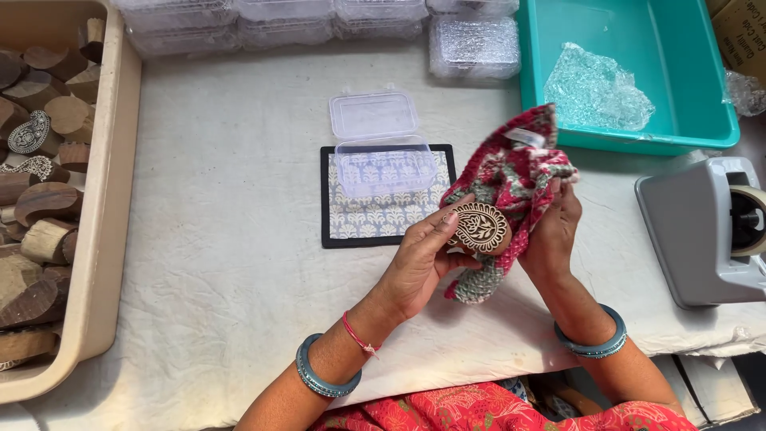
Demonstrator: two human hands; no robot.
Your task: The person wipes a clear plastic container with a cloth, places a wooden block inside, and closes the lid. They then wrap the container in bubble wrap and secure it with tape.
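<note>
You hold a carved wooden stamp block [479, 227] against a red patterned cloth pouch [511, 179], above the middle of the table's [231, 263] near half.

Your left hand [419, 259] is closed on the block: thumb and fingers pinch its edge, carved face turned up toward you, with the block at your fingertips just right of the palm. Your right hand [554, 231] is closed on the pouch, gripping its fabric from the right, and the pouch drapes behind and under the block, touching it. Beyond your hands, an open clear plastic box [381, 152] sits on a printed mat [383, 207]. A beige tray of wooden blocks [112, 199] lines the left edge, a teal bin [638, 72] fills the far right corner, and a grey tape dispenser [706, 231] stands at the right edge.
</note>
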